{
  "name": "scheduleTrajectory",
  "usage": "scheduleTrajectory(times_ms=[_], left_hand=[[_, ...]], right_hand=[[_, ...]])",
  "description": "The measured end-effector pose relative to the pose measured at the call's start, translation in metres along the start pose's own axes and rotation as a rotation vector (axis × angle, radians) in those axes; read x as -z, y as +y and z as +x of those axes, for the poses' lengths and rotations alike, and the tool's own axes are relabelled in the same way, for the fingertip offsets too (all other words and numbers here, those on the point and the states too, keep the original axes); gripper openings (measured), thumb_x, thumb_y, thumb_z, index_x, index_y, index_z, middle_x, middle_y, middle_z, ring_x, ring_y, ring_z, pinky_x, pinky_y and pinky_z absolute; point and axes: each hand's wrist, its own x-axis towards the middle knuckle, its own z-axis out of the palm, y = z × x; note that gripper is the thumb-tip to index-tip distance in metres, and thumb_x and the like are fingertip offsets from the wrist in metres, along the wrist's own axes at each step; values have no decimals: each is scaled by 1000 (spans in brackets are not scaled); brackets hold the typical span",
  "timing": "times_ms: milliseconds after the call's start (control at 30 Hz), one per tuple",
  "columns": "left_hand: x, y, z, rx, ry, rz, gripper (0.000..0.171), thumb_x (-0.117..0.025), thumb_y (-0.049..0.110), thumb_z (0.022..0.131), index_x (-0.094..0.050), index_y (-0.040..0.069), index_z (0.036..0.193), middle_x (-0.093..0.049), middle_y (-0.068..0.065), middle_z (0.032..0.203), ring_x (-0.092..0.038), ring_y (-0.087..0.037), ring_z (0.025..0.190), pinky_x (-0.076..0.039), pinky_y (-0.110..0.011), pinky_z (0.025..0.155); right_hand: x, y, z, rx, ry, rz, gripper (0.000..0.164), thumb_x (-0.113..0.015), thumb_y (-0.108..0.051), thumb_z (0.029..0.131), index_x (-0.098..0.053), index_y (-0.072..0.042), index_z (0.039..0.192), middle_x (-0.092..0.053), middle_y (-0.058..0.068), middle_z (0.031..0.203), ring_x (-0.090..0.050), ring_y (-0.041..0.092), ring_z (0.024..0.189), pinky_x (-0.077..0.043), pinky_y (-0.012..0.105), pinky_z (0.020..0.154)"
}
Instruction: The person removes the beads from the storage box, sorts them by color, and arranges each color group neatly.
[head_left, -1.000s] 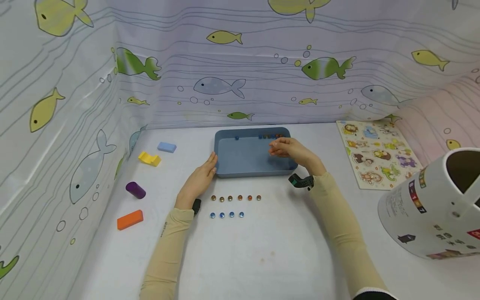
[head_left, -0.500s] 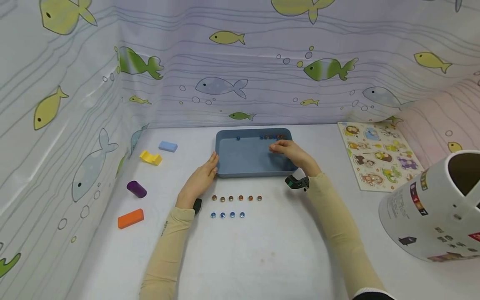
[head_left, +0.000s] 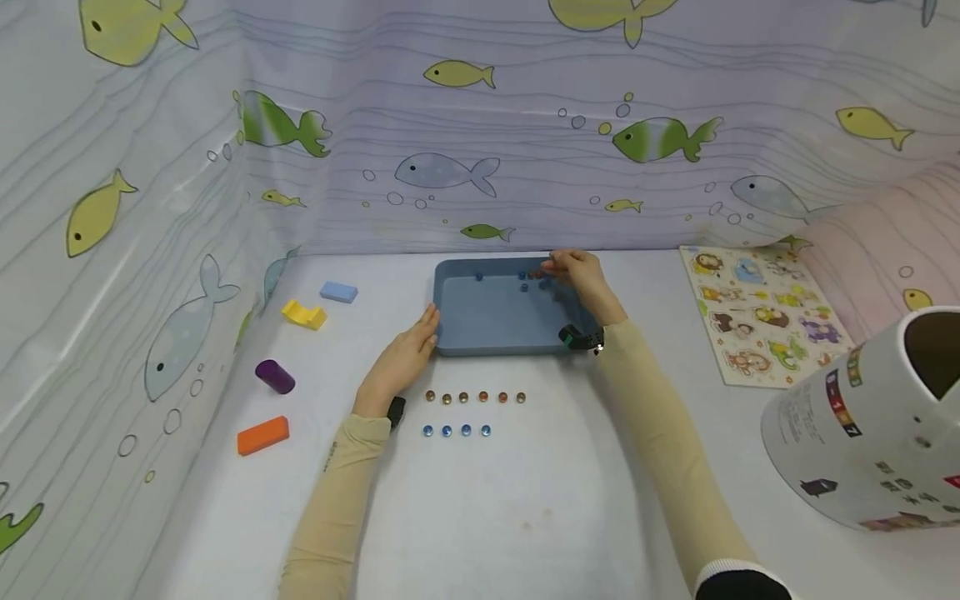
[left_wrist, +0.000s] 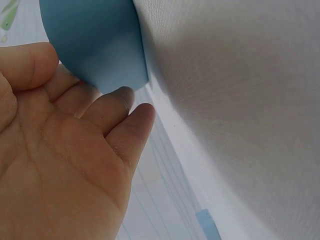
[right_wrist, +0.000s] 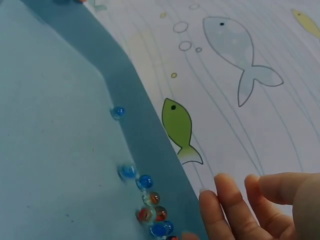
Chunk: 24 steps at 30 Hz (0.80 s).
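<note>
My left hand (head_left: 408, 354) rests with straight fingers against the left side of the blue-grey tray (head_left: 495, 349). In the left wrist view, its fingertips lie right at the tray's corner. My right hand (head_left: 581, 279) is over the tray's back right part, at the far rim. Its fingers (right_wrist: 230, 200) are loosely bent beside the marbles, with no marble seen between them. Along the tray's back wall lie several blue and reddish marbles (right_wrist: 145, 181); a lone blue marble (head_left: 479, 276) sits farther left. Part of the group is hidden by the right hand.
In front of the tray are a row of amber marbles (head_left: 463, 397) and a row of blue marbles (head_left: 447, 431). Left are a blue block (head_left: 338, 292), yellow block (head_left: 303, 315), purple cylinder (head_left: 275, 377) and orange block (head_left: 262, 435). Right are a sticker board (head_left: 765, 317) and a white bin (head_left: 840, 442).
My right hand has moved from above the tray's middle right to its back rim. A couple of blue marbles have come away from the back row. The left hand stays put.
</note>
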Motion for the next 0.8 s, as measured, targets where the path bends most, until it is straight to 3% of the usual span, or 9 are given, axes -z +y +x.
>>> scheduleTrajectory(times_ms=[100,200,300,367,500,600,700,800], left_hand=[[3,1,-1,4,6,7,52,-35,23,106,-23,7,154,-12,-5,163,-24,-31,148,-23,-47,122],[3,2,-1,2,11,8,51,-35,22,106,-24,7,154,-13,-6,163,-25,-31,147,-23,-48,122],[2,2,-1,-3,1,3,52,-36,20,106,-23,6,154,-13,-7,163,-24,-31,147,-23,-48,122],[3,2,0,-4,-3,0,52,-36,21,106,-23,6,154,-12,-7,163,-23,-31,147,-23,-47,122],[5,1,0,7,9,5,51,-35,23,106,-23,8,154,-13,-5,164,-24,-29,148,-22,-46,122],[5,1,0,5,11,4,52,-35,23,106,-22,8,154,-13,-6,164,-24,-30,148,-23,-47,122],[4,3,0,-1,0,-11,52,-35,21,106,-22,7,154,-12,-8,164,-23,-31,148,-23,-47,122],[3,4,-2,-1,-10,-14,52,-35,21,106,-22,6,154,-12,-8,163,-23,-31,147,-23,-47,122]], right_hand=[[-4,-5,1,-14,10,19,42,-45,-20,103,-48,9,134,-69,2,95,-64,28,109,-47,44,107],[-7,-2,4,-41,34,12,42,-48,-22,102,-51,7,132,-65,-7,81,-66,12,84,-55,32,89],[-6,0,1,-87,24,-68,42,-48,-23,102,-53,6,132,-61,-8,75,-58,4,67,-50,20,64],[-5,0,-2,-135,-25,-150,42,-47,-26,102,-55,5,129,-57,-7,72,-53,4,61,-44,18,57],[-3,-1,-7,-207,-236,-339,43,-44,-29,103,-57,5,125,-54,-5,71,-51,6,60,-47,19,57],[-4,1,-7,-222,-350,-388,42,-43,-28,103,-56,6,124,-56,-4,71,-55,7,61,-50,21,60],[-7,5,-3,-178,-329,-331,43,-44,-26,103,-55,9,124,-57,-5,71,-58,6,62,-51,20,63],[-10,10,2,-105,-241,-191,46,-45,-27,104,-52,11,127,-57,-6,73,-58,5,65,-53,20,68]])
